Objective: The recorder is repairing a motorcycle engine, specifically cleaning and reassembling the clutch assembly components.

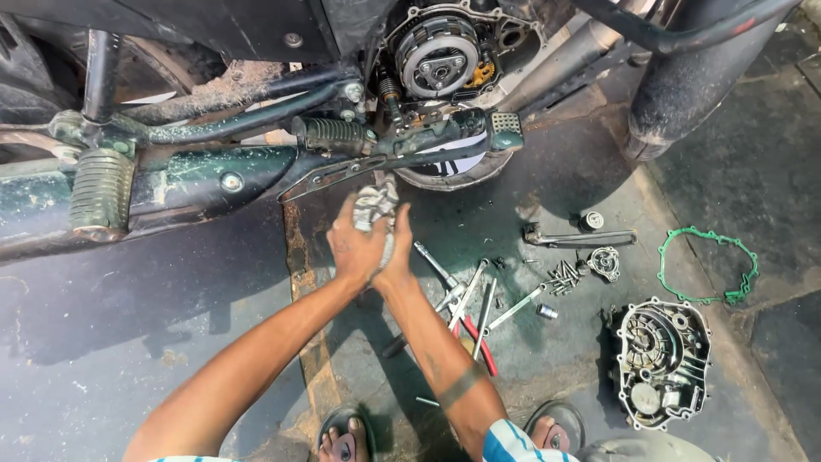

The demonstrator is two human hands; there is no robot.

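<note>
A crumpled grey rag (376,205) is being pressed between both hands just below the motorcycle's footpeg (329,133); the left hand (353,250) is closing around it from one side, the right hand (395,244) from the other. The clutch (439,56) is sitting exposed above; on the ground to the right are lying wrenches (466,295), bolts (563,278), a green gasket (708,265) and the engine cover (663,359).

One head-worn view looks steeply down, close over the person's arms, toward the floor (103,342)

Crumpled cloth rag (376,205); bare shiny metal clutch (439,56); matt metal engine cover (664,362); rough, oil-stained floor (128,342).
</note>
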